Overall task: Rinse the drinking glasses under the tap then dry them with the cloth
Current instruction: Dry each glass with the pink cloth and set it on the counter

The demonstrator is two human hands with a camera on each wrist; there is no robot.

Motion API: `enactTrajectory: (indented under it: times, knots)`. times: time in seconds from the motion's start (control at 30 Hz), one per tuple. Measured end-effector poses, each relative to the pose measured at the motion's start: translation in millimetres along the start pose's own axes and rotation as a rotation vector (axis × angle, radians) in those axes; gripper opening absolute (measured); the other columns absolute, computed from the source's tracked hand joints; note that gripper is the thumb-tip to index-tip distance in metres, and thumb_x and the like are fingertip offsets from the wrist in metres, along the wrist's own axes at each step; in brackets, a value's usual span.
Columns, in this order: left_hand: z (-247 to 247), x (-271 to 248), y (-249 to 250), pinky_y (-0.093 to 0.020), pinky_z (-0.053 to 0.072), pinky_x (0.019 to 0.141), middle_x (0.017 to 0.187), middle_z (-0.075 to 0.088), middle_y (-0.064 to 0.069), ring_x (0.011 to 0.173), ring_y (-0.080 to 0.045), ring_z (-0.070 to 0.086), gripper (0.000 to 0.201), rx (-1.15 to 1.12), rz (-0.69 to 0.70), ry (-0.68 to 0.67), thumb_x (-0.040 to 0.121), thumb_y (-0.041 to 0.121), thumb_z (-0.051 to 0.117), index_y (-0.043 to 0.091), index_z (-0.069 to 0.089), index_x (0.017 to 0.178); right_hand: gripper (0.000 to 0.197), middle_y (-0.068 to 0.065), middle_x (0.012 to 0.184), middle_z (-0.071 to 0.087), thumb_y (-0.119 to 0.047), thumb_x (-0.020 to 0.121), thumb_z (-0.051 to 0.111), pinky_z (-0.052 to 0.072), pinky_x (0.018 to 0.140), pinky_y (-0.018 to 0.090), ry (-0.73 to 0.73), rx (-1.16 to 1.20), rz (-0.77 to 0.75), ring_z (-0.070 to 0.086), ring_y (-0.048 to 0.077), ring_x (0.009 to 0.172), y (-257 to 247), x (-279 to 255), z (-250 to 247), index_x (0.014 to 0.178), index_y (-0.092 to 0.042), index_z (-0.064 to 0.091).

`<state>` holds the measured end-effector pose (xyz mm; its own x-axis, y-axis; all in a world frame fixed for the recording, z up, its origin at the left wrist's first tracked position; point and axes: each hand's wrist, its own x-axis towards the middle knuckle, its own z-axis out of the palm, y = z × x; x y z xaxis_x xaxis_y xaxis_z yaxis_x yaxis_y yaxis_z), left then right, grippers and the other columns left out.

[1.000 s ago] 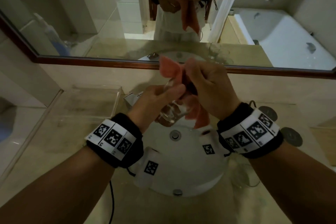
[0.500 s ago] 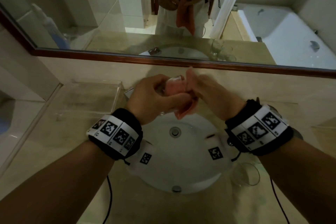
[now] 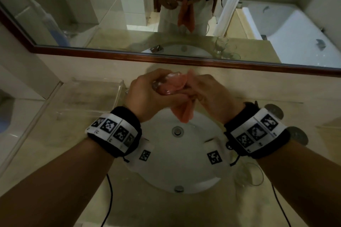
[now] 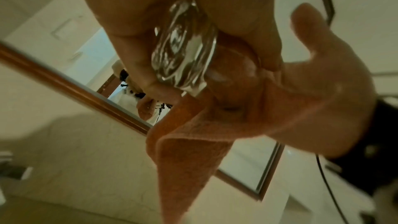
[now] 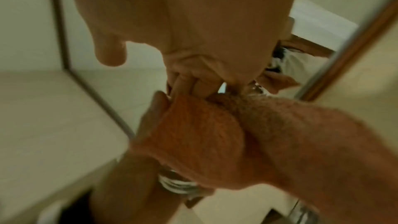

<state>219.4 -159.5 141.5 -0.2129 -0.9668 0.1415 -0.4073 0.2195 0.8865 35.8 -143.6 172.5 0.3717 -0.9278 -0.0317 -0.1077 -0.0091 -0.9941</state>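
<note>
Clear glass (image 3: 167,86) stuffed with orange cloth (image 3: 182,112), tilted sideways.

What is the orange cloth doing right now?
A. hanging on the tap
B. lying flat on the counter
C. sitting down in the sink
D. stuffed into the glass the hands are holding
D: the orange cloth is pushed inside the clear glass gripped by the left hand, while the right hand works it in and a loose tail hangs over the sink.
</note>
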Motion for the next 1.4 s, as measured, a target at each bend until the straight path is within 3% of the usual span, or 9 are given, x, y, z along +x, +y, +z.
enactTrajectory:
  times: [0.13,0.27,0.47,0.73,0.83,0.97,1.1,1.23,1.4]
  knots:
    - [-8,-1,11,-0.046,0.061,0.055,0.097,0.074,-0.005,0.076,-0.027,0.074,0.058,-0.133,-0.094,-0.126,0.068,0.054,0.074,0.018,0.069,0.114,0.091,0.029,0.087,0.07,-0.084,0.079,0.043,0.055,0.071,0.063,-0.106,-0.217,-0.077,0.064,0.053,0.078,13,0,1,0.091,0.001,0.072]
    - [-13,0,11,-0.034,0.055,0.049,0.087,0.075,-0.009,0.064,-0.028,0.071,0.05,-0.26,-0.191,-0.226,0.075,0.059,0.075,0.019,0.074,0.105,0.043,0.007,0.069,0.065,-0.075,0.079,0.057,0.053,0.056,0.054,-0.205,-0.38,-0.165,0.061,0.035,0.06,9,-4,0,0.073,-0.034,0.068]
    - [-21,4,9,-0.029,0.051,0.047,0.089,0.071,-0.011,0.068,-0.031,0.068,0.057,-0.425,-0.337,-0.373,0.07,0.061,0.07,0.017,0.063,0.104,0.044,0.002,0.088,0.072,-0.051,0.073,0.073,0.059,0.071,0.044,-0.277,-0.717,-0.235,0.069,0.019,0.075,11,-3,-6,0.105,-0.02,0.072]
    - [-14,4,2,-0.024,0.041,0.042,0.089,0.069,-0.006,0.065,-0.028,0.064,0.06,-0.548,-0.226,-0.27,0.066,0.011,0.081,0.023,0.051,0.116,0.039,-0.011,0.097,0.07,-0.014,0.07,0.087,0.057,0.082,0.026,-0.263,-0.475,-0.116,0.069,0.006,0.09,5,3,-19,0.104,-0.023,0.07]
    - [-10,3,-1,-0.022,0.038,0.042,0.075,0.064,-0.006,0.057,-0.025,0.057,0.055,-0.627,-0.184,-0.251,0.068,0.003,0.076,0.023,0.051,0.112,0.05,-0.004,0.108,0.072,-0.008,0.07,0.087,0.058,0.088,0.035,-0.264,-0.344,-0.108,0.07,0.014,0.101,6,4,-22,0.116,-0.012,0.068]
    - [-6,5,1,-0.019,0.034,0.037,0.067,0.061,-0.001,0.045,-0.017,0.051,0.013,-0.656,-0.224,-0.142,0.081,0.024,0.068,0.02,0.063,0.092,0.056,-0.008,0.102,0.073,-0.02,0.066,0.091,0.058,0.086,0.035,-0.239,-0.489,-0.111,0.071,0.008,0.094,11,3,-22,0.116,-0.024,0.065]
    - [2,8,3,-0.021,0.029,0.042,0.053,0.057,0.003,0.039,-0.012,0.045,0.043,-0.537,-0.336,-0.045,0.089,0.056,0.056,0.015,0.069,0.088,0.05,-0.004,0.085,0.075,-0.033,0.066,0.089,0.061,0.076,0.038,-0.185,-0.662,-0.132,0.072,0.009,0.076,12,2,-19,0.108,-0.017,0.069]
    - [5,10,1,-0.024,0.037,0.045,0.072,0.066,-0.003,0.051,-0.015,0.056,0.059,-0.532,-0.359,-0.077,0.082,0.063,0.054,0.011,0.07,0.104,0.049,-0.007,0.086,0.073,-0.028,0.069,0.088,0.061,0.069,0.026,-0.19,-0.625,-0.106,0.073,0.01,0.076,14,3,-20,0.112,-0.016,0.068]
    - [5,13,3,-0.025,0.039,0.045,0.106,0.062,-0.008,0.057,-0.015,0.058,0.031,-0.589,-0.234,-0.104,0.083,0.041,0.065,0.036,0.055,0.112,0.047,-0.013,0.086,0.074,-0.015,0.067,0.09,0.059,0.078,0.032,-0.168,-0.418,-0.112,0.072,0.005,0.08,13,7,-25,0.11,-0.016,0.071]
